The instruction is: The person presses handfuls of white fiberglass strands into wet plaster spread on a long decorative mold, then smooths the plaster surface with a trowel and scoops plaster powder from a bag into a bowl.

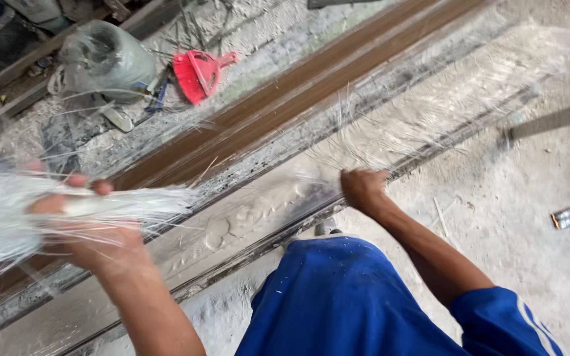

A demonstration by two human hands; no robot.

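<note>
The left hand (84, 221) grips a light, limp bundle of glass fibres (14, 214), best held mid-bundle; the right hand (362, 188) presses closed-fisted onto strands near the long mould's (265, 204) edge.

Left hand (84, 221) raised, fingers curled (clenched) — right hand (362, 188) fisted, arm outstretched.

A bundle of white glass fibres (47, 207), loose and splayed, lies across the long mould (252, 211).
</note>
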